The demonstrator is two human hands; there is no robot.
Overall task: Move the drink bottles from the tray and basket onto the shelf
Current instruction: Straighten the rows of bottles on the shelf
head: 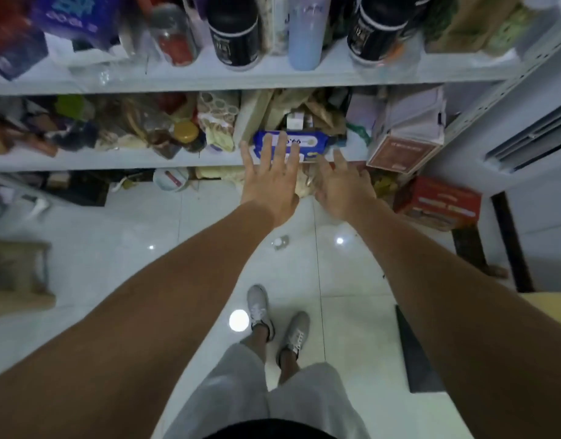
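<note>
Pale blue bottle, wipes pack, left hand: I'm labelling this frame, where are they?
pale blue bottle (305,42): head view, mid body.
wipes pack (315,142): head view, label's right end.
left hand (269,185): head view, back of hand.

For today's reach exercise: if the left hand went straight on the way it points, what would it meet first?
Probably the blue packet on the middle shelf; the left hand overlaps it in view, but depth is unclear.
</note>
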